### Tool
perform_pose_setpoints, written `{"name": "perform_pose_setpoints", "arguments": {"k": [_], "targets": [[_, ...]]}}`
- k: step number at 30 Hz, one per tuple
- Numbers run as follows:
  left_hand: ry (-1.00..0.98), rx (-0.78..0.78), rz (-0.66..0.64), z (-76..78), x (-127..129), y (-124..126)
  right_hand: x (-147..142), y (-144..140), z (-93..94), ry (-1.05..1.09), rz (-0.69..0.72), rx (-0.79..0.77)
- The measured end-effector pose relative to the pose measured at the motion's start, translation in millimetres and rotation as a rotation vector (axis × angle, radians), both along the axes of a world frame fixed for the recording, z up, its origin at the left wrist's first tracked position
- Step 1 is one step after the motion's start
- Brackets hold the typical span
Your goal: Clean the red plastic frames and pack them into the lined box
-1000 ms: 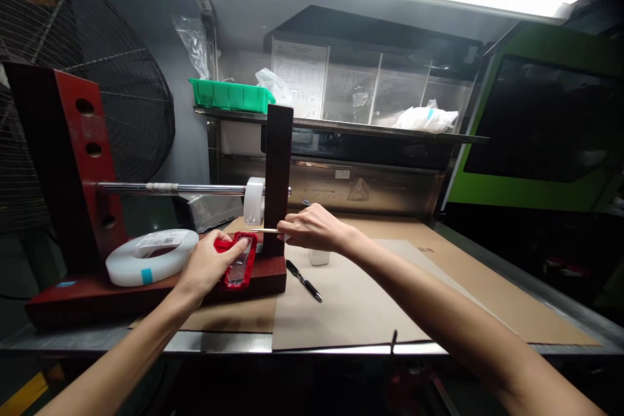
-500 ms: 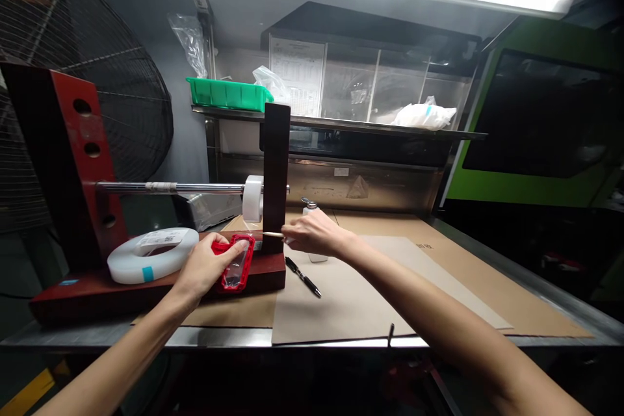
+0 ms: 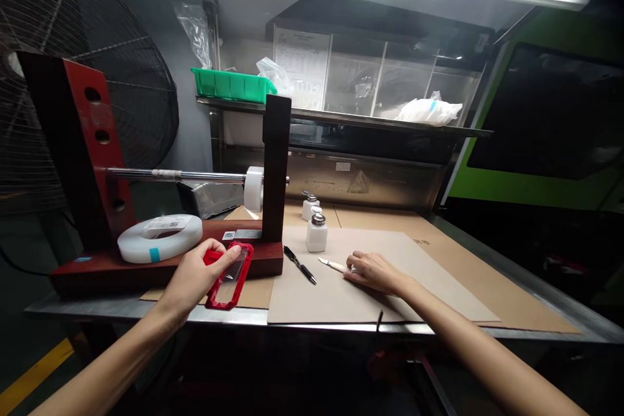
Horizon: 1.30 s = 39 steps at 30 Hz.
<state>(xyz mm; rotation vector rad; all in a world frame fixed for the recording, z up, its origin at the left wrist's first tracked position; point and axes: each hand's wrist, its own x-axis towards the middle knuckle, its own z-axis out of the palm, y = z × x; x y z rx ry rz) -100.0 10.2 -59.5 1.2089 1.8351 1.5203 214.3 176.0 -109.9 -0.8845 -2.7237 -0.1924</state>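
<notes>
My left hand [image 3: 197, 273] grips a red rectangular frame with a clear middle, resembling a phone case [image 3: 246, 273], the thumb lying along its upper edge. It is in front of the dark red stand's base [image 3: 266, 260]. Low over the cardboard sheet [image 3: 312, 305], my right hand [image 3: 373, 271] has its fingers closed around the pale handle of a small craft knife [image 3: 333, 264]. The blade points left, toward a black pen [image 3: 299, 264]. A white pump bottle [image 3: 316, 234] stands beyond the pen.
A second pump bottle [image 3: 310, 207] stands behind the first. On the stand lies a wide roll of clear film [image 3: 134, 248]; a narrow white roll [image 3: 253, 188] hangs on its metal rod [image 3: 209, 176]. A green bin [image 3: 234, 86] and a white bag [image 3: 429, 112] sit on the shelf.
My right hand has moved from beside the stand's upright down and right to the cardboard, carrying the knife. My left hand, still holding the red case, has drawn slightly toward me.
</notes>
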Motion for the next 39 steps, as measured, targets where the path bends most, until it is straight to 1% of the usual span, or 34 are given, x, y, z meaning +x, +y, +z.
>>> {"name": "perform_pose_setpoints", "arguments": {"k": [2, 5, 8, 10, 11, 12, 14, 15, 16, 17, 18, 20, 22, 25, 28, 30, 32, 34, 35, 39], "targets": [[-0.045, 0.001, 0.000, -0.6, 5.3, -6.1, 1.7, -4.1, 1.0, 0.077, -0.007, -0.027], [-0.171, -0.008, -0.009, -1.4, 15.8, -22.0, -5.4, -21.6, 12.1, 0.242, -0.003, -0.066], [-0.374, -0.028, -0.049, -4.9, 31.3, -45.8, -24.9, -58.2, 23.1, 0.379, 0.093, -0.183], [-0.509, -0.053, -0.117, -10.1, 44.0, -63.7, -43.6, -90.0, 22.7, 0.428, 0.185, -0.308], [-0.562, -0.065, -0.154, -13.4, 50.7, -72.9, -53.8, -106.3, 19.4, 0.456, 0.229, -0.392], [-0.603, -0.076, -0.182, -17.0, 57.5, -81.9, -64.1, -121.7, 14.3, 0.507, 0.275, -0.512], [-0.656, -0.097, -0.194, -23.4, 70.9, -99.6, -83.1, -148.4, 0.2, 0.668, 0.361, -0.875], [-0.662, -0.110, -0.165, -25.7, 77.4, -108.0, -90.9, -159.0, -7.5, 0.744, 0.389, -1.038], [-0.653, -0.117, -0.123, -27.1, 83.7, -115.8, -97.3, -167.8, -15.0, 0.805, 0.408, -1.164], [-0.629, -0.119, -0.080, -27.4, 89.7, -123.1, -102.0, -174.9, -21.8, 0.843, 0.422, -1.239], [-0.597, -0.118, -0.044, -26.9, 95.1, -129.6, -105.0, -180.6, -27.6, 0.872, 0.439, -1.281], [-0.530, -0.131, -0.014, -24.5, 104.0, -140.1, -106.4, -189.0, -35.5, 0.913, 0.494, -1.299], [-0.495, -0.166, -0.043, -22.3, 109.6, -147.4, -103.3, -195.0, -38.5, 0.934, 0.559, -1.283], [-0.498, -0.212, -0.091, -22.2, 113.3, -154.0, -95.3, -201.9, -36.5, 0.923, 0.612, -1.263], [-0.509, -0.229, -0.137, -26.4, 113.5, -157.3, -88.2, -207.3, -32.8, 0.901, 0.674, -1.238], [-0.524, -0.265, -0.187, -31.3, 110.8, -158.3, -85.7, -210.3, -32.3, 0.910, 0.725, -1.189], [-0.555, -0.298, -0.243, -37.7, 104.3, -159.4, -85.0, -213.1, -33.9, 0.942, 0.742, -1.135], [-0.597, -0.279, -0.283, -44.2, 93.6, -162.4, -85.2, -215.5, -36.7, 0.978, 0.713, -1.114], [-0.622, -0.255, -0.275, -47.0, 87.2, -165.1, -85.4, -216.5, -38.1, 0.984, 0.686, -1.123], [-0.671, -0.178, -0.136, -51.8, 65.1, -182.6, -85.9, -218.9, -42.1, 0.959, 0.515, -1.219]]}}
